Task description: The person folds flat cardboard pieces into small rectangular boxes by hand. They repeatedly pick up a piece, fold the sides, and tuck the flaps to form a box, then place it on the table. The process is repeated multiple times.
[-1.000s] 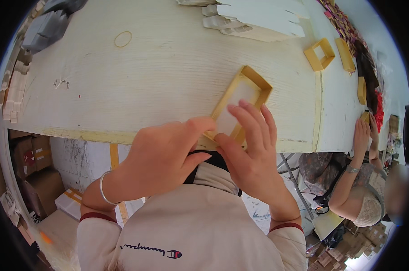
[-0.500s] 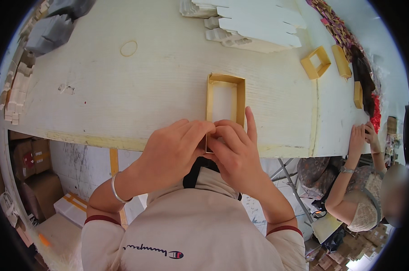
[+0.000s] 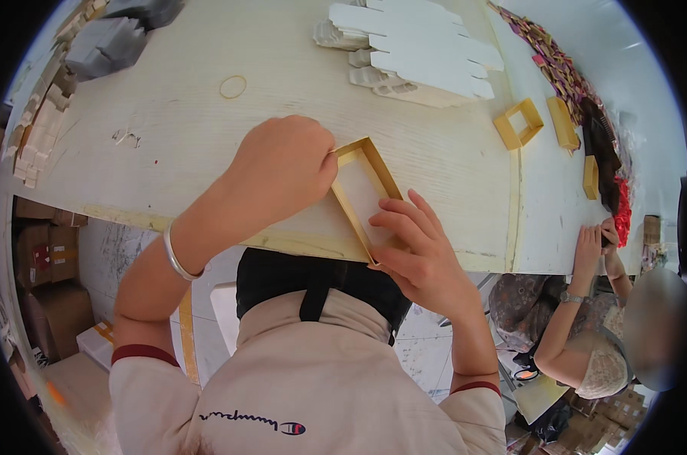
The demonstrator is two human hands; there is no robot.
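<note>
A gold cardboard box frame, rectangular with low walls, lies tilted at an angle at the table's near edge. My left hand is closed at its far left corner, fingers curled under and mostly hidden behind the back of the hand. At the near end, my right hand grips the wall, with its thumb side low at the near corner. The other fingers of that hand are bent over the frame's right side, and its little finger stands apart. The inside of the frame looks pale; I cannot tell whether it has a bottom.
Flat white cartons are stacked at the far middle. A rubber band lies left of them. Grey pieces sit far left above white stacks. More gold frames stand right, near another person's hands.
My left hand has moved from the near end to the far left corner. The frame has turned, its far end swinging left. My right hand stays near its near end, fingers more spread.
</note>
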